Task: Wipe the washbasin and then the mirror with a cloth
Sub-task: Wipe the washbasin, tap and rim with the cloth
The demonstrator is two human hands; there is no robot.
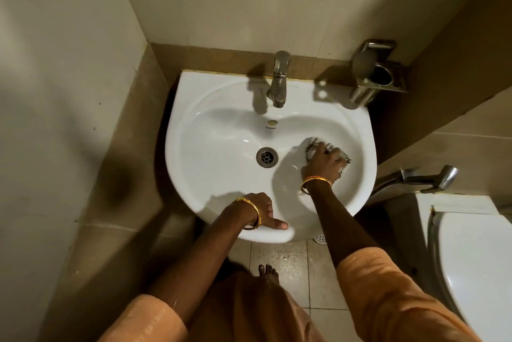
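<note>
A white washbasin [221,120] fills the middle of the view, with a round metal drain [266,157] at its centre. My right hand [322,163] presses a white cloth with dark markings [311,147] against the right inner slope of the bowl. My left hand [261,213] grips the basin's front rim, thumb lying along the edge. Both wrists carry gold bangles. The mirror is not in view.
A chrome tap [279,78] stands at the back of the basin. A steel soap dispenser and holder [372,73] hangs on the wall at the right. A white toilet [476,258] and a metal hand sprayer [415,178] are at the right. Walls close in on the left.
</note>
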